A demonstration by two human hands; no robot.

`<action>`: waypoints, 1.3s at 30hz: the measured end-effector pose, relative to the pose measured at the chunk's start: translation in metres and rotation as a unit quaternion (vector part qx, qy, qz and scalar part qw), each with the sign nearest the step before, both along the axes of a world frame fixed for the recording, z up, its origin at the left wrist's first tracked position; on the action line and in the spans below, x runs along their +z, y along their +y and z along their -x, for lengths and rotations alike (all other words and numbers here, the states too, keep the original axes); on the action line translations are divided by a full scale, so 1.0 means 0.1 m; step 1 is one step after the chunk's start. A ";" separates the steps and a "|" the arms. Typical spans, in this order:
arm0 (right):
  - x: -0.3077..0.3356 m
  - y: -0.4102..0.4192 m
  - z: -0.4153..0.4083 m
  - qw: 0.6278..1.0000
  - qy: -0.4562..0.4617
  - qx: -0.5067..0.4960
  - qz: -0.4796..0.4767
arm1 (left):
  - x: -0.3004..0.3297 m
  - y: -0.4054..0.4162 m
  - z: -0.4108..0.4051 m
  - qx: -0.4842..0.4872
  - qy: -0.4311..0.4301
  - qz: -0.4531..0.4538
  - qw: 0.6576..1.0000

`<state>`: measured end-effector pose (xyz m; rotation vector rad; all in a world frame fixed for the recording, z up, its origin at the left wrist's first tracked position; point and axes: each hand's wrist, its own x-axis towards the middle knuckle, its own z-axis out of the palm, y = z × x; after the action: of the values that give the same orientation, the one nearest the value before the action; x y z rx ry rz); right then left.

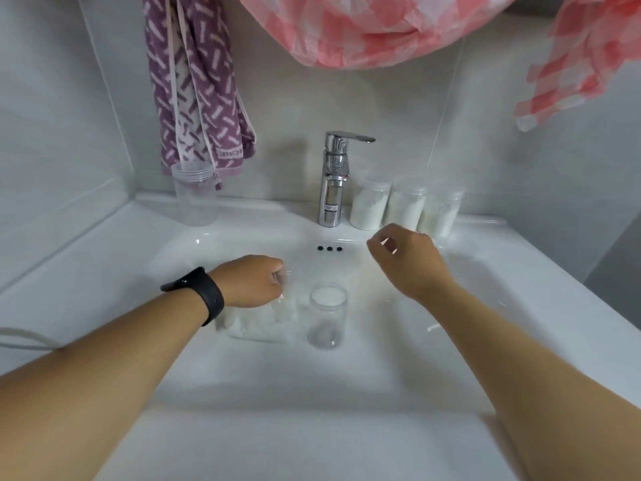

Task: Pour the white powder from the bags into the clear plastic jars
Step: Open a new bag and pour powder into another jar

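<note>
Powder bag [258, 322] is gripped at its top by left hand [255, 282] beside open jar [327, 315], right hand [404, 260] loosely curled, nothing visibly held; powder could be spilt into sink [347, 446] if bag's tipped w/o steadying.

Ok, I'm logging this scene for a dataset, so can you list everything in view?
Jar in basin: 1, clear, centre of the sink, powder showing at its mouth.
Bag of powder: 1, clear with white, beside that jar.
Filled jars: 3, clear with white powder, right of the tap.
Empty jar: 1, clear, back left ledge.
Tap: 1, chrome.
Sink: 1, white.
Towel: 1, purple, hanging.
Cloth: pink-white, overhead.
Watch: 1, black.
Left hand: grip on the bag's top.
Right hand: pinching, contents unclear.
</note>
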<state>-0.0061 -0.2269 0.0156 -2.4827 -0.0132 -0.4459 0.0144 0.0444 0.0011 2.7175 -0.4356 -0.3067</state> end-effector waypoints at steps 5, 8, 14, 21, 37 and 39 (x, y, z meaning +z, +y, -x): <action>-0.08 0.49 0.23 0.952 0.159 0.261 0.004 | -0.02 0.08 -0.09 0.023 0.019 -0.103 0.994; -0.13 0.58 0.31 0.936 0.173 0.304 0.048 | -0.01 0.03 -0.14 0.040 0.005 -0.106 0.994; -0.14 0.81 0.40 0.938 0.087 0.252 0.222 | 0.06 0.08 -0.04 0.050 0.126 -0.075 0.988; -0.22 0.92 0.53 0.869 0.321 0.351 0.140 | 0.05 0.01 0.10 -0.024 0.197 -0.176 0.964; -0.09 0.81 0.47 0.804 0.373 0.379 -0.268 | 0.43 0.11 0.19 -0.114 0.369 0.175 0.906; -0.04 0.82 0.50 0.807 0.343 0.390 -0.281 | 0.47 0.09 0.20 -0.110 0.339 0.224 0.907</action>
<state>-0.0558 -0.1454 0.0113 -1.7011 -0.5100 0.7107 -0.0053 0.0531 0.0481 1.9503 -0.5207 -1.0289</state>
